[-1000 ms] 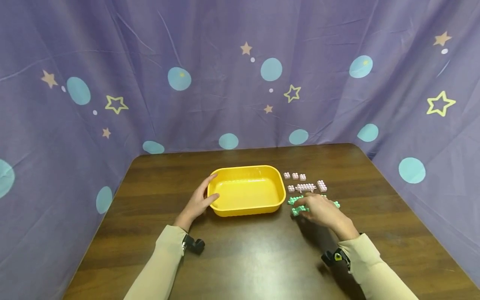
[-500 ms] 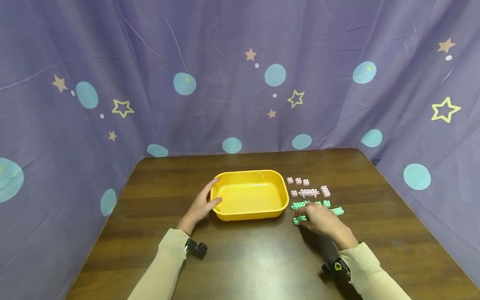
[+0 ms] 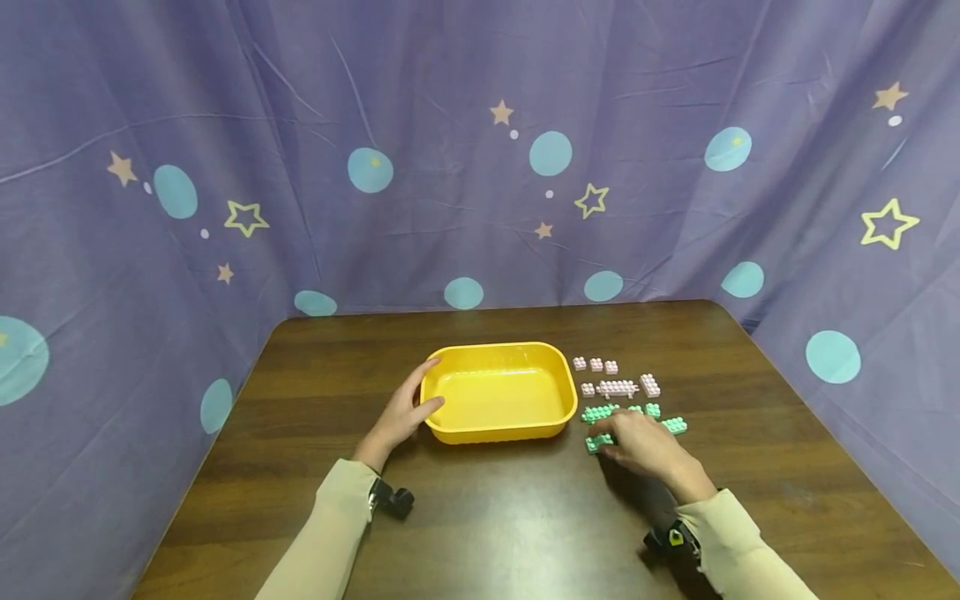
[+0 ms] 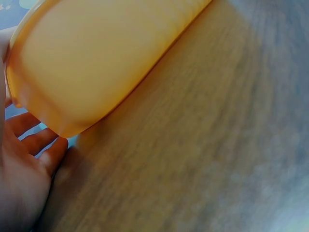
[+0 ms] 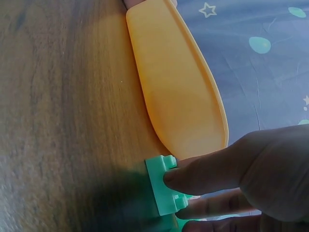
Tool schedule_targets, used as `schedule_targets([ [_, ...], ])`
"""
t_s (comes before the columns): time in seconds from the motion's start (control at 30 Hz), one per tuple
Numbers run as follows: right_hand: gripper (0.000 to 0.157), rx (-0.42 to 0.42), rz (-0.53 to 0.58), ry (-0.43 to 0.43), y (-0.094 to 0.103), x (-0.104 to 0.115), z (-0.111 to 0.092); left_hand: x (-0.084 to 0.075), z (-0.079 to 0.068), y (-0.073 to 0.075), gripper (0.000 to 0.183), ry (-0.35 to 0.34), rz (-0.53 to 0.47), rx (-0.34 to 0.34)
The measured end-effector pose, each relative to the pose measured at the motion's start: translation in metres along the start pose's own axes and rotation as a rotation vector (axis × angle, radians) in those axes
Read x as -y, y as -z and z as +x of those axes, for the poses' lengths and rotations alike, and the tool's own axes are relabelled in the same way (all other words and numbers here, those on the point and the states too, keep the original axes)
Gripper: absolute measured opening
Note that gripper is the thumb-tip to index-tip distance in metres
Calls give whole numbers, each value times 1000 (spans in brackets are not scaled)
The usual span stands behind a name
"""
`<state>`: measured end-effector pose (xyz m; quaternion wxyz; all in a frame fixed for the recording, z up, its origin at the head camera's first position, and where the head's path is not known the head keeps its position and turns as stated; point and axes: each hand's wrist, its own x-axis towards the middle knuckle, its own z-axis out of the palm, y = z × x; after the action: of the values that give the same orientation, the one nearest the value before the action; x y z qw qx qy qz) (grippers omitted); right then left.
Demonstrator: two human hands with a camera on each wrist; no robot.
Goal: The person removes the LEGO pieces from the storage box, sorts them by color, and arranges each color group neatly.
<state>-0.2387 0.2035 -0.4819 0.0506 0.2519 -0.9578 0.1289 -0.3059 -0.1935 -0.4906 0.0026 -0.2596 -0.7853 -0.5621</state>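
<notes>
My left hand [image 3: 397,421] grips the left end of a yellow plastic tray [image 3: 502,434], its thumb over the rim and its fingers along the outside. The left wrist view shows the fingers [image 4: 53,154] against the tray's rounded corner. Just right of the tray, my right hand [image 3: 645,446] pinches a small green toy building block [image 3: 595,444] between thumb and fingers. Up close in the right wrist view, the thumb rests by the studs of this green block [image 5: 159,186], low over the wooden table. Part of the block is hidden behind the fingers.
Beyond the right hand lie more green blocks, among them a long one [image 3: 597,412] and one at the right [image 3: 675,425]. Behind them are several pink blocks, including a long piece [image 3: 617,387]. A purple patterned curtain [image 3: 465,167] hangs behind the wooden table [image 3: 480,533].
My right hand has drawn slightly towards me with the green block, uncovering green blocks behind it. The left hand has stayed on the tray. The head view has tilted slightly up.
</notes>
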Motion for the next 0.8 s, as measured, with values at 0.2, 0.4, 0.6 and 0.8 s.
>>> schedule_targets([
  [0.2, 18, -10, -4, -6, 0, -1, -1, 1, 1, -2, 66, 22, 44, -12],
  [0.4, 26, -14, 51, -82, 9, -2, 1, 3, 0, -2, 67, 21, 28, -3],
  [0.6, 33, -171, 71, -81, 35, -6, 25, 4, -2, -1, 68, 21, 9, -4],
  [0.8, 51, -293, 43, 92, 52, -4, 68, 5, -5, -1, 70, 24, 40, -7],
])
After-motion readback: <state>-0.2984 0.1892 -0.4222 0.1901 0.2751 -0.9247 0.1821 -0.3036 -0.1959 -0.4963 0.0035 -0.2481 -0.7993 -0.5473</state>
